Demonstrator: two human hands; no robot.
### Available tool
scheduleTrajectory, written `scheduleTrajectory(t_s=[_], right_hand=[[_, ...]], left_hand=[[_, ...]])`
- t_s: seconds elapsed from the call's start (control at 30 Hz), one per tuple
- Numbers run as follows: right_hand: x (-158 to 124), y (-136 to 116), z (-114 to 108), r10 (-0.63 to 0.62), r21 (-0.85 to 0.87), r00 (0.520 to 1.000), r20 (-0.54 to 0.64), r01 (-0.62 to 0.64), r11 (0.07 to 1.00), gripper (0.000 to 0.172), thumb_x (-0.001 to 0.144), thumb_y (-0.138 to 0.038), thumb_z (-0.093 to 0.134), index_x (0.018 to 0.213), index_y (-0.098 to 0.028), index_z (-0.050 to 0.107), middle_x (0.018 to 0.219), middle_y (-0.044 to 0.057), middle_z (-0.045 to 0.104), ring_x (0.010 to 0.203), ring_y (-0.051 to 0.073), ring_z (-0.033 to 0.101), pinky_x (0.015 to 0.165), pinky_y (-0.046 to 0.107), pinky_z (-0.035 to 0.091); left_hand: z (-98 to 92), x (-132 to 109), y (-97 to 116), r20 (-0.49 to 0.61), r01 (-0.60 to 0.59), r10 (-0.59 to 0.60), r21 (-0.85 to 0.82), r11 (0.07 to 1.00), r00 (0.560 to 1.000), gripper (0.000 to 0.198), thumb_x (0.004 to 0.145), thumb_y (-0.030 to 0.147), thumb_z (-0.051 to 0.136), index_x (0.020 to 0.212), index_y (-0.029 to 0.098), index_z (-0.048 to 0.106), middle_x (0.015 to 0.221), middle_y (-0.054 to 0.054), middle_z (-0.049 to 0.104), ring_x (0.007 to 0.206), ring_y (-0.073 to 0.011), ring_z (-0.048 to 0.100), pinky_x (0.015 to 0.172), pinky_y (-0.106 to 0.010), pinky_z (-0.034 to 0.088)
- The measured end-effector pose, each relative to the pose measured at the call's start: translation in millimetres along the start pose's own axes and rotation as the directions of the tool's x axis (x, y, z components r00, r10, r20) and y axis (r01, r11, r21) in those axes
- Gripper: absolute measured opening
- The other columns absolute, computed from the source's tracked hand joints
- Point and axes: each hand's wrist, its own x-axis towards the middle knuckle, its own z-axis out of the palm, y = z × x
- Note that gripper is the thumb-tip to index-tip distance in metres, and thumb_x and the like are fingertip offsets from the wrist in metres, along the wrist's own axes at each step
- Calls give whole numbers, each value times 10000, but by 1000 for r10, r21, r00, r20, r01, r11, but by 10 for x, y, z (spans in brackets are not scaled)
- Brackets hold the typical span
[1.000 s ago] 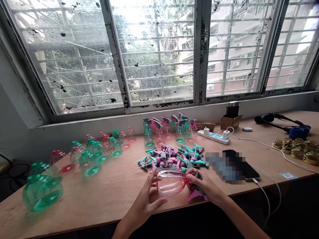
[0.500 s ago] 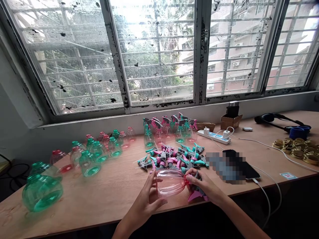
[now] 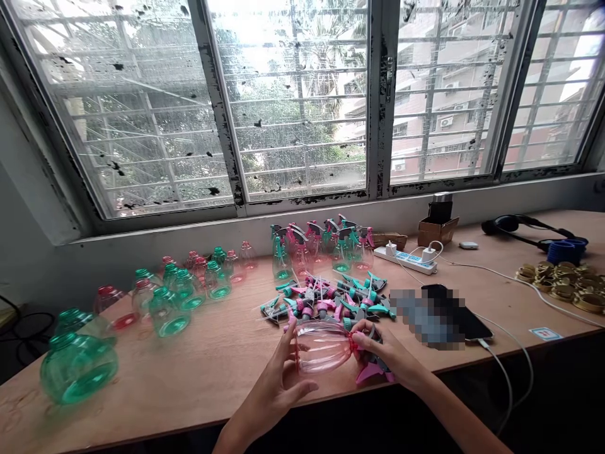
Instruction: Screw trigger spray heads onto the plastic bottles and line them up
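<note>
A clear pink spray bottle [image 3: 322,349] lies sideways in the air above the table's front edge, base to the left and neck to the right. Around its base curves my left hand [image 3: 278,378], fingers behind it and thumb stretched out below. My right hand [image 3: 385,353] pinches the neck end, where a grey and pink spray head [image 3: 375,372] meets the bottle; the fingers partly hide that joint. Just beyond the hands lies a heap of loose pink, teal and grey spray heads [image 3: 326,296] with thin clear tubes.
Several green and pink bottles without heads [image 3: 171,314] stand at left. Bottles with heads [image 3: 302,255] stand under the window. To the right are a power strip [image 3: 406,258], a phone [image 3: 466,318] on a cable, headphones [image 3: 515,224] and gold-coloured rings [image 3: 562,280].
The ridges of the pink bottle look slightly turned. Both hands keep nearly the same place and hold.
</note>
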Motion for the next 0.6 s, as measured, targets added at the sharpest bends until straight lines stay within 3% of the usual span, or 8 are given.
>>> scheduleTrajectory(t_s=[0.37,0.6], right_hand=[[7,35,-2,-7,3,1000,-7,7,1000,418,807,-565,764,920,-198,599,681,-15,661,583,177,632,580,295,474],[-4,-4,23,-4,13,1000,-4,4,1000,435,796,-578,767,907,-196,592,670,-18,659,566,175,629,574,290,460]], left_hand=[[20,5,-72,0,46,-46,-98,994,999,999,883,501,731,1609,349,61,1268,-110,524,1056,-245,640,1033,-461,449],[-2,17,-110,-4,18,-18,-26,1000,1000,992,906,473,712,1605,369,17,1271,-103,539,1108,-256,609,1027,-454,444]])
